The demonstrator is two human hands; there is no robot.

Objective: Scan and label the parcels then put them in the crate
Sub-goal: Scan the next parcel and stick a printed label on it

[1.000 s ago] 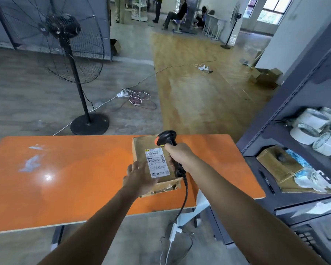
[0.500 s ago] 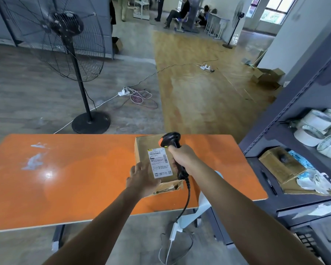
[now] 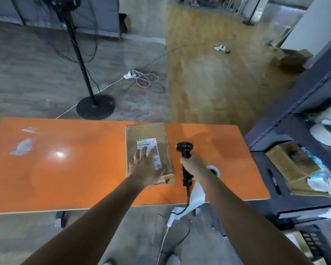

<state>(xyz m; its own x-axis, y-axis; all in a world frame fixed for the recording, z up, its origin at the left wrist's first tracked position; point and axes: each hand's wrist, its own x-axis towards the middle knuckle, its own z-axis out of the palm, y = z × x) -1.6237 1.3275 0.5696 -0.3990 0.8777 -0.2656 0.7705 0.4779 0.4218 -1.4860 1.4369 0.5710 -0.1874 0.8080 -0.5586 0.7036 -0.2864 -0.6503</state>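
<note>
Head view, single entry.

- Parcel (image 3: pixel 145 132): brown cardboard box, lying flat on the orange tabletop (image 3: pixel 65 169), towards its right half. A white label (image 3: pixel 147 143) with a barcode faces up.
- Left hand (image 3: pixel 143 169): fingers straight and spread, lying flat on the parcel's near half, with the fingertips over the lower part of the label.
- Right hand (image 3: pixel 192 166): clamped round the handle of a black scanner (image 3: pixel 185 155), held upright just beside the parcel's right edge and not touching it. Its cord hangs down past the tabletop edge.
- Roll of tape (image 3: pixel 216 170): partly hidden behind the right wrist.
- Shelf (image 3: pixel 294 131): dark metal, to the right, holding further boxes and rolls.
- Crate: not in view.

Step in hand, as judged: scanning the label.

- Draw the left fingers back to the bare cardboard so that the whole barcode shows, but go on pressing to keep the parcel from sliding.
- Tip the scanner head down towards the label and hold it steady.
- The glossy wrap may glare, so a slight angle probably reads better than straight on.
</note>
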